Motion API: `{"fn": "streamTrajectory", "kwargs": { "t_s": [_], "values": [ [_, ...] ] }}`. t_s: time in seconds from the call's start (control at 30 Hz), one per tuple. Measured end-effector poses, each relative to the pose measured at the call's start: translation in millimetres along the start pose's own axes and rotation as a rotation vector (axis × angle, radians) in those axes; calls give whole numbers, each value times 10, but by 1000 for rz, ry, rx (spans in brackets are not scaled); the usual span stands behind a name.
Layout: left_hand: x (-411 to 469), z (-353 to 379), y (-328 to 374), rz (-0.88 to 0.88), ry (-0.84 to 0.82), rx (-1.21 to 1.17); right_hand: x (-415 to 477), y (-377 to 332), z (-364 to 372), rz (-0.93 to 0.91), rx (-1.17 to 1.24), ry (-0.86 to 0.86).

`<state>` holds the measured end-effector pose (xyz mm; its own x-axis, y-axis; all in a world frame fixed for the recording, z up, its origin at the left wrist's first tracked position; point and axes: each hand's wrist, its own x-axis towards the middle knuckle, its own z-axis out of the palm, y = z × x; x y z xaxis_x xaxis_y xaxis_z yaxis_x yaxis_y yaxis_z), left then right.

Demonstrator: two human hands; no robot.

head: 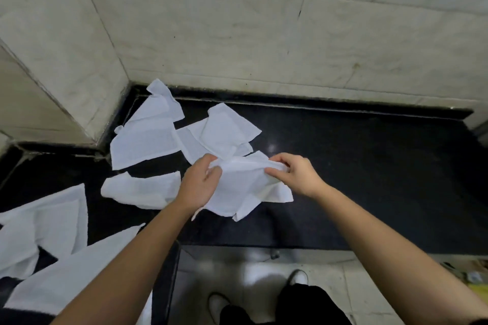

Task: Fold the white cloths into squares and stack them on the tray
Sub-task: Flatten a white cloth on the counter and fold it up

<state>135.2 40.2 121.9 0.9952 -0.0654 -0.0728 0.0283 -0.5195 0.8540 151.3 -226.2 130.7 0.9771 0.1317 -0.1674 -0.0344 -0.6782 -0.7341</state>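
A crumpled white cloth [245, 187] hangs in front of the person, just above the near part of the black worktop [369, 166], stretched between both hands. The left hand [200, 182] is pinched shut on its left upper edge, and the right hand [295, 174] is closed on its right upper edge, so the lower corners droop onto the stone. Behind it, two more loose cloths lie overlapping [219, 132], and another unfolded one [148, 134] reaches into the corner against the tiled wall [237, 21]. A fifth piece [142, 190] lies flat just left of the left wrist. At the lower left, a heap of further cloths [47, 232] overlaps so much that I cannot count them exactly; perhaps three. The left forearm crosses over the nearest of these. Below the worktop edge, pale floor tiles [356, 293] and two white shoes [298, 277] show.
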Motion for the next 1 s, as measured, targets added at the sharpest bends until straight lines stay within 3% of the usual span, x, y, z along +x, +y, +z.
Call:
{"fn": "streamTrajectory", "kwargs": {
  "t_s": [0.2,0.37,0.67,0.8,1.0],
  "values": [
    [423,481,638,75,61,-52,-118,381,-817,98,289,214],
    [719,812,985,258,40,116,-67,693,-1350,122,216,379],
    [1441,1459,1980,218,216,105,310,1048,-2485,16,150,583],
    [1468,1814,1909,247,256,202,330,1468,-2505,33,158,508],
    [890,2381,920,226,19,526,12,2368,-1811,127,-83,162]
  ]
}}
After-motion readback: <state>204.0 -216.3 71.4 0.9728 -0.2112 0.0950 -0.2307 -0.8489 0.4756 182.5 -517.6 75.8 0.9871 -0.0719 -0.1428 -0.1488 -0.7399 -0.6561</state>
